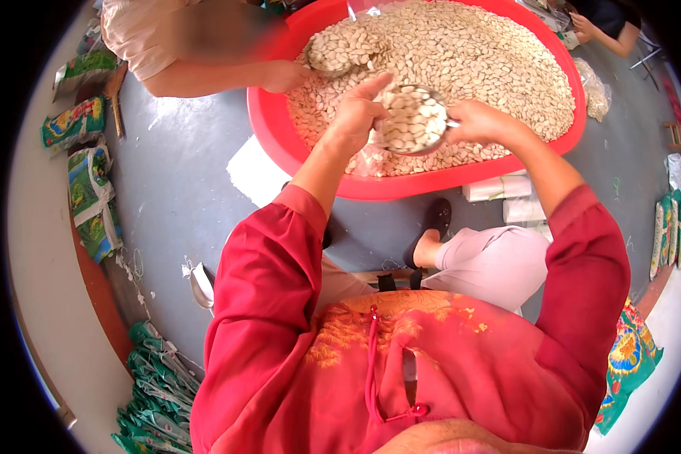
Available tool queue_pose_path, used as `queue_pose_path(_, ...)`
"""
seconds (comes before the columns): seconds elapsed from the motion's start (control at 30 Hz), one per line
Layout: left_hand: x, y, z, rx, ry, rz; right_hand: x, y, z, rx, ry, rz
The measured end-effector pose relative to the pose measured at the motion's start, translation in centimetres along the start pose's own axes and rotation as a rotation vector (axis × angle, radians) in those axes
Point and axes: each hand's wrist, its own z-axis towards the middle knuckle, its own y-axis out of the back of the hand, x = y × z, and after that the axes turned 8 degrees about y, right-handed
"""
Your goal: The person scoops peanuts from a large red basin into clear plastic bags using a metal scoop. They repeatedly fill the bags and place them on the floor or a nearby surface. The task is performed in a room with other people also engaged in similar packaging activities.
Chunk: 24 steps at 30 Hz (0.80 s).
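Observation:
A large red tub (pixel 424 185) in front of me holds a heap of pale flat seeds (pixel 461 45) that look like pumpkin seeds. My right hand (pixel 477 122) is closed on the handle of a round metal scoop (pixel 429 151), which is filled with the seeds. Just left of the scoop, my left hand (pixel 358 113) grips a clear plastic bag (pixel 369 160) that hangs over the tub's near rim. The scoop's left edge meets the bag's mouth, partly hidden by the blur and the see-through plastic.
At the upper left a co-worker's hand (pixel 284 76) holds another seed-filled scoop (pixel 333 69). Another person's hand (pixel 583 29) shows at the upper right. White plastic packs (pixel 499 188) lie below the tub. Green packages (pixel 94 200) line the left wall; a metal scoop (pixel 201 286) lies on the floor.

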Motion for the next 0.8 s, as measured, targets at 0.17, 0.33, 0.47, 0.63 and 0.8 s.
queue_pose_path(0.17, 0.8, -0.4, 0.8, 0.072, 0.066, 0.154, 6.3, -1.4, 4.9, 0.179, -0.051, -0.690)
queue_pose_path(0.33, 1.1, 3.3, 0.1, -0.118, 0.016, 0.197, 10.0, -1.3, 4.5, 0.213, -0.002, -0.926)
queue_pose_path(0.47, 1.0, 4.8, -1.5, -0.256, 0.001, 0.273, 7.4, -0.7, 2.9, 0.067, -0.010, -0.910)
queue_pose_path(0.63, 2.2, 6.4, -1.4, -0.366, 0.023, 0.375, 4.2, 0.0, -1.4, -0.123, -0.124, -0.699)
queue_pose_path(0.8, 2.0, 8.4, -1.6, -0.533, -0.087, 0.472, -0.5, -2.8, -4.8, -0.423, -0.247, -0.453)
